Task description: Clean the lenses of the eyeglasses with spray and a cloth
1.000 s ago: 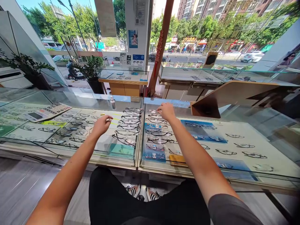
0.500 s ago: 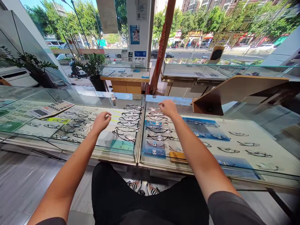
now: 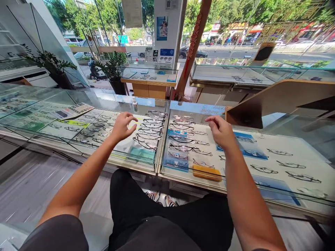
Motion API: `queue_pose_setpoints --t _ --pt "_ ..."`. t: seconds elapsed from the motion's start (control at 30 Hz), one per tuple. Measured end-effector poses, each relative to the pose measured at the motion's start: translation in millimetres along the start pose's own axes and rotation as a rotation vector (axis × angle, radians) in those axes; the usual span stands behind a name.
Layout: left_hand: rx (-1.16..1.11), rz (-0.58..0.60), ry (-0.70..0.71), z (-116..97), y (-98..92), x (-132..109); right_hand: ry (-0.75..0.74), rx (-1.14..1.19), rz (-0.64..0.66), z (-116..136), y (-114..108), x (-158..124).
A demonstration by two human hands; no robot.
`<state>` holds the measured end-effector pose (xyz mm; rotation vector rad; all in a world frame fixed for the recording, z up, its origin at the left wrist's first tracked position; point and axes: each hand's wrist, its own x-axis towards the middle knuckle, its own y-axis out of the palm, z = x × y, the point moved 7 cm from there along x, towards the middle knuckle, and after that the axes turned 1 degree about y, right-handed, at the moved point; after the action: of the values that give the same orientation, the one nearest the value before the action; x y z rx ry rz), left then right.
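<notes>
Wider apart now, the left hand (image 3: 121,128) and right hand (image 3: 221,131) hover, fingers (image 3: 130,119) open and empty, above eyeglasses (image 3: 151,130) under the glass worktop (image 3: 131,161).

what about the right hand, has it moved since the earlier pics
Yes, the right hand has shifted rightward, farther from the seam between the two glass display cases.

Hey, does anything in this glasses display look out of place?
One thing: the calculator toward the left sits at a slant, out of line with the neat rows of eyeglasses nearby. I can't see anything spilled or broken.
</notes>
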<state>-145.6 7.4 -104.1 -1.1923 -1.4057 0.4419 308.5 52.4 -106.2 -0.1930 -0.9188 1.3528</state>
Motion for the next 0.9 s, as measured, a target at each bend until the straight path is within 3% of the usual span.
queue_pose_setpoints --t 0.1,0.2,0.3,0.4,0.57,0.63,0.73,0.8,0.9 --pt "-0.006 0.251 0.258 -48.8 3.3 -14.3 0.126 0.281 0.053 -7.1 -2.8 -52.3" --pt "0.033 0.426 0.347 -71.3 15.1 -25.9 0.278 0.409 0.004 -14.1 -6.1 -100.0" --pt "0.065 0.469 0.351 -72.7 25.4 -25.9 0.25 0.407 -0.074 -6.2 -11.2 -134.2" --pt "0.066 0.501 0.347 -67.9 30.3 -23.1 0.15 0.386 -0.04 7.9 -5.6 -157.7" --pt "-0.057 0.606 0.298 -72.1 18.1 -22.1 0.141 0.318 -0.114 15.7 2.8 -184.0" --pt "-0.213 0.62 0.244 -81.6 8.9 -16.2 0.122 0.333 -0.148 24.3 4.4 -183.6" --pt "-0.582 0.512 0.118 -99.0 1.4 10.1 0.008 0.388 -0.133 53.5 8.9 -158.4" --pt "-0.856 0.398 0.038 -109.2 8.1 36.7 -0.094 0.398 -0.082 78.8 15.5 -123.3" --pt "-1.163 0.219 -0.062 -117.0 34.0 81.0 -0.242 0.367 -0.038 111.1 28.0 -54.2"
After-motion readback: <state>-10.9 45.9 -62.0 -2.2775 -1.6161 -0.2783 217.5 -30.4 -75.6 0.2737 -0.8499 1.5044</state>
